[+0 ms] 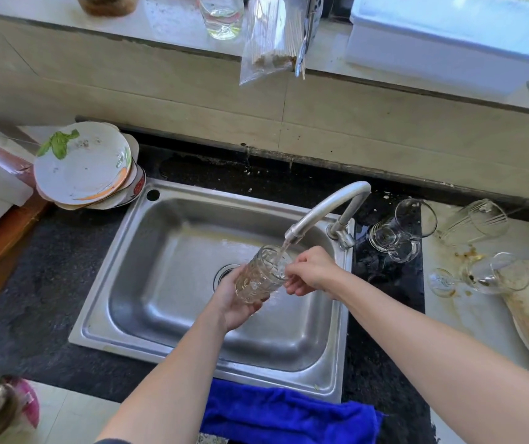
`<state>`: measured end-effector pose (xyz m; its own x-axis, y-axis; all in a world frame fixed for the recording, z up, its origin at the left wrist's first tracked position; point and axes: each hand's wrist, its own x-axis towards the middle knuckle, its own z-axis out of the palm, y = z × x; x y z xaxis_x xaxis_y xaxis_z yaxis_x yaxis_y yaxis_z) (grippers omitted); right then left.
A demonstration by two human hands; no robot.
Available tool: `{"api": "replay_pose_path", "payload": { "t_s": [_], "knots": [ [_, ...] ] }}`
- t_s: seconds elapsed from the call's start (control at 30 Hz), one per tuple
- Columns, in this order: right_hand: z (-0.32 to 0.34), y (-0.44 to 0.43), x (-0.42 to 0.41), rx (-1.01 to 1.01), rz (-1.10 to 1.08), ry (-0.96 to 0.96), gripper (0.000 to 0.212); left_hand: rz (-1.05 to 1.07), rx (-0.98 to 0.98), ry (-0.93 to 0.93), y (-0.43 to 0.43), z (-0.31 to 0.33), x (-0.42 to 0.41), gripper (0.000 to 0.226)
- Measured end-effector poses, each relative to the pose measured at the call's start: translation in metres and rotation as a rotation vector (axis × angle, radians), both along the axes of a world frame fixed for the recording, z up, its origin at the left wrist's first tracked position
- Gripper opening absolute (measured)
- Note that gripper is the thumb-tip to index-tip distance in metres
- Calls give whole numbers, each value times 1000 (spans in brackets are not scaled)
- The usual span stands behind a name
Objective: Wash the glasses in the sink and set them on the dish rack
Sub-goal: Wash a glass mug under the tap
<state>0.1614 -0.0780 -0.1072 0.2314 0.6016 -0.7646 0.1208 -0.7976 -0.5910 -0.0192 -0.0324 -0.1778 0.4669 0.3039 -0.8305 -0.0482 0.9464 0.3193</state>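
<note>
Glare and running water blur the mouth of the patterned glass (pixel 261 275), so it cannot be told whether the right hand (pixel 311 272), fingers curled at the rim, pinches it or only touches. The left hand (pixel 234 304) cups the glass from below, tilted toward the faucet (pixel 327 209) over the middle of the sink (pixel 128 283). At 3 o'clock, three more glasses (pixel 400 229) lie on their sides on the tabletop (pixel 48 283). Stacked plates (pixel 83 165) sit at 10 o'clock; a blue towel (pixel 288 415) at 6 o'clock is cut off by the frame.
</note>
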Motion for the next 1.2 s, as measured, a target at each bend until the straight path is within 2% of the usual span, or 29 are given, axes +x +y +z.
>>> {"api": "replay_pose_path", "payload": {
  "t_s": [0.1, 0.17, 0.2, 0.23, 0.3, 0.37, 0.47, 0.53, 0.6, 0.7, 0.8, 0.9, 1.03, 1.2],
  "knots": [
    [7, 4, 7, -12, 152, -63, 11, -118, -54, -25, 4, 0, -3, 38],
    [9, 8, 12, 37, 245, -72, 29, -210, -97, -69, 4, 6, -1, 42],
    [9, 11, 13, 69, 265, -56, 33, -245, -108, -77, 4, 9, 0, 43],
    [8, 12, 12, 101, 264, -37, 28, -260, -114, -87, 3, 13, 2, 44],
    [5, 13, 11, 144, 233, -50, 14, -203, -140, -106, 3, 15, 3, 46],
    [1, 11, 11, 124, 192, -101, 13, -72, -138, -96, 2, 15, 2, 47],
    [-5, 8, 11, 48, 115, -161, 20, 6, -9, 25, 2, 14, 4, 40],
    [-4, 11, 9, -2, 91, -191, 22, -48, 171, 167, 1, 17, 11, 40],
    [0, 17, 4, -40, 151, -260, 22, -142, 367, 285, 1, 21, 18, 41],
    [12, 21, -3, -31, 349, -550, 14, -252, 518, 369, 5, 24, 20, 29],
    [16, 15, -4, 116, 476, -771, 19, -313, 491, 334, 12, 25, 19, 25],
    [14, 5, -1, 311, 554, -912, 25, -207, 348, 227, 19, 34, 24, 23],
    [15, -6, 2, 697, 400, -849, 21, -79, 215, 169, 26, 47, 27, 21],
    [11, -10, -7, 842, 204, -714, 11, -118, 174, 84, 41, 63, 23, 27]
  ]
}}
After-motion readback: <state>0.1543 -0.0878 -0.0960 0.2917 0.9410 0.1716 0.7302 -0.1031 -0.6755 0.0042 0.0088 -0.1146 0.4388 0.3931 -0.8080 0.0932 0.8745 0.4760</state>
